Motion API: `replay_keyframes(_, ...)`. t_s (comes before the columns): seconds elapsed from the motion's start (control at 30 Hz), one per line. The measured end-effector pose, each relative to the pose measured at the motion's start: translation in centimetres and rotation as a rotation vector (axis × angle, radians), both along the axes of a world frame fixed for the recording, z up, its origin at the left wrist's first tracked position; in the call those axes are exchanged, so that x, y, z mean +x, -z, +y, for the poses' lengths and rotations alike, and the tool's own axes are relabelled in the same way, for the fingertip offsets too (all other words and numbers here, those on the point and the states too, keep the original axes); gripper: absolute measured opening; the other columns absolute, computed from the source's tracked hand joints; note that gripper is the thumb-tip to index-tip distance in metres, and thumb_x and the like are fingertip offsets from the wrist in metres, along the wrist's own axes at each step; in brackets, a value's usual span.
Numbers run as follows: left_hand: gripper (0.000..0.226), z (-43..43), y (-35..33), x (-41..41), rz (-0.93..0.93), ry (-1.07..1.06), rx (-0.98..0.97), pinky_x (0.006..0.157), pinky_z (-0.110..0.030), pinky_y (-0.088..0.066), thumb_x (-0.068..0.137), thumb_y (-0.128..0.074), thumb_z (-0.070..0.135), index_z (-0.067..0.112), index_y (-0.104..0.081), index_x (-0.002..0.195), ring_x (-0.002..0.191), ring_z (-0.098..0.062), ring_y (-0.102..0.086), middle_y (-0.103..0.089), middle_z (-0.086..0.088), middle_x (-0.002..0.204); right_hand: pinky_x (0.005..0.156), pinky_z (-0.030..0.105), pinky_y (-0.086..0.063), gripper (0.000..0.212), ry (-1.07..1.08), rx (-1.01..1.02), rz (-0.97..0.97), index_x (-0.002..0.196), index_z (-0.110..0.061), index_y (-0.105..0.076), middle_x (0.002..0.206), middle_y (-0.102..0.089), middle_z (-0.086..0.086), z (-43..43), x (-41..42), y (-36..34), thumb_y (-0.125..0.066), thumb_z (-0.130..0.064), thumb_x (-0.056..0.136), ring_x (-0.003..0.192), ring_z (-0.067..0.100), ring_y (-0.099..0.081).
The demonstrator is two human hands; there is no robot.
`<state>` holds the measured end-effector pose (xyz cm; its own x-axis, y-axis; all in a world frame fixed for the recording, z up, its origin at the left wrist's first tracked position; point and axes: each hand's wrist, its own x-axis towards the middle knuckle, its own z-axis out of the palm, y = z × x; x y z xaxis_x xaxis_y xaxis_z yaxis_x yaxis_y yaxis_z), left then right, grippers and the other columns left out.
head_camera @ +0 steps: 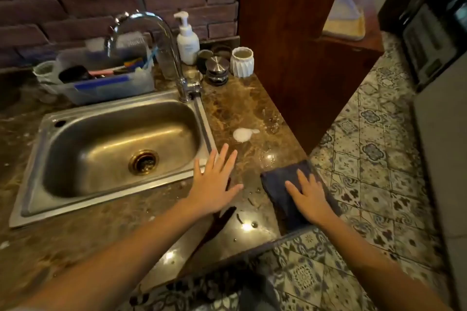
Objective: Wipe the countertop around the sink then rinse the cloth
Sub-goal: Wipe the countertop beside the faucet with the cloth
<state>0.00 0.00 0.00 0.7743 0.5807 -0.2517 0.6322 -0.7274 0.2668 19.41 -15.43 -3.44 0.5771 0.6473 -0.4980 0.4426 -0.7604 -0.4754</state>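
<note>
The right hand (pixel 312 197) lies flat, fingers spread, on the dark cloth (pixel 283 184) at the counter's (pixel 240 108) right edge. The left hand (pixel 214 182) is flat and open on the counter beside the sink (pixel 75 118). A foam blob (pixel 243 134) lies beyond them.

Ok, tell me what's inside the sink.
The sink holds only a brass-rimmed drain; the basin looks bare. Nothing covers it, though the drain's inside is too dark to read.
</note>
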Motion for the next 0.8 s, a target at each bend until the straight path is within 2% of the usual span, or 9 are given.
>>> replay_keyframes(0.07,0.08,0.5,0.8,1.3,0.04,-0.028,0.005,0.114,-0.056,0.008,0.096,-0.035,0.059,0.028,0.012,0.152,0.147,-0.023,0.017,0.026,0.002,0.158,0.112,0.057,-0.024,0.112,0.127,0.031,0.015,0.144,-0.003,-0.037,0.15,-0.033,0.022,0.4,1.5,0.9,-0.02,-0.089,0.073,0.139,0.039,-0.027)
replay_keyframes(0.1,0.079,1.0,1.5,1.8,0.057,-0.049,0.0,0.114,-0.056,0.007,0.096,-0.035,0.059,0.028,0.012,0.152,0.147,-0.023,0.017,0.025,0.002,0.158,0.111,0.054,-0.027,0.114,0.207,0.042,0.055,0.139,0.002,-0.041,0.145,-0.04,0.025,0.9,2.1,1.4,-0.021,-0.089,0.073,0.135,0.04,-0.034)
replay_keyframes(0.13,0.079,1.7,2.0,2.2,0.055,-0.079,-0.015,0.114,-0.056,0.007,0.096,-0.035,0.059,0.028,0.012,0.153,0.147,-0.023,0.016,0.025,0.003,0.159,0.111,0.051,-0.027,0.102,0.288,0.036,0.096,0.14,0.004,-0.04,0.145,-0.04,0.026,1.4,2.5,1.2,-0.026,-0.079,0.082,0.135,0.039,-0.035)
replay_keyframes(0.2,0.079,3.3,3.2,2.9,0.06,-0.149,-0.01,0.114,-0.057,0.004,0.096,-0.034,0.059,0.027,0.01,0.153,0.148,-0.024,0.012,0.021,0.002,0.16,0.115,0.052,-0.021,0.079,0.336,-0.019,0.129,0.146,0.001,-0.03,0.153,-0.028,0.024,2.6,2.8,1.9,-0.03,-0.06,0.096,0.141,0.038,-0.025)
replay_keyframes(0.3,0.078,6.3,5.1,3.3,0.083,-0.292,-0.015,0.115,-0.057,-0.002,0.096,-0.032,0.059,0.025,0.007,0.154,0.149,-0.025,0.005,0.016,0.0,0.161,0.113,0.061,-0.005,0.076,0.316,-0.128,0.059,0.153,-0.009,-0.017,0.161,-0.003,0.015,4.5,1.8,2.7,-0.026,-0.061,0.097,0.148,0.033,0.002)
replay_keyframes(0.37,0.08,7.3,6.6,3.4,0.061,-0.395,-0.052,0.117,-0.056,-0.005,0.095,-0.033,0.059,0.021,0.006,0.154,0.149,-0.025,0.0,0.014,-0.001,0.162,0.113,0.062,0.001,0.074,0.294,-0.085,-0.001,0.154,-0.013,-0.016,0.162,0.001,0.012,5.7,1.3,3.0,-0.025,-0.059,0.098,0.148,0.03,0.008)
replay_keyframes(0.53,0.081,8.3,9.7,4.6,0.067,-0.581,-0.038,0.115,-0.055,-0.015,0.092,-0.03,0.066,0.023,0.0,0.155,0.146,-0.028,-0.015,0.0,-0.003,0.163,0.115,0.057,0.005,0.072,0.074,-0.045,-0.247,0.155,-0.016,-0.01,0.163,0.004,0.008,8.9,2.6,5.1,-0.022,-0.057,0.098,0.149,0.026,0.01)
replay_keyframes(0.67,0.076,8.0,11.2,5.0,0.007,-0.606,0.114,0.108,-0.052,-0.032,0.089,-0.024,0.061,0.019,-0.024,0.152,0.134,-0.032,-0.04,-0.03,-0.009,0.156,0.117,0.058,-0.002,0.074,-0.159,0.023,-0.492,0.154,-0.018,-0.019,0.162,-0.011,0.007,13.2,4.8,6.9,-0.013,-0.06,0.094,0.149,0.026,-0.001)
replay_keyframes(0.8,0.069,8.0,12.0,4.7,-0.05,-0.556,0.21,0.099,-0.049,-0.04,0.091,-0.038,0.051,0.014,-0.035,0.148,0.123,-0.032,-0.051,-0.043,-0.014,0.148,0.116,0.058,-0.006,0.063,-0.451,0.194,-0.533,0.149,-0.021,-0.029,0.16,-0.02,0.005,22.6,9.5,7.5,-0.028,-0.052,0.095,0.148,0.027,-0.01)
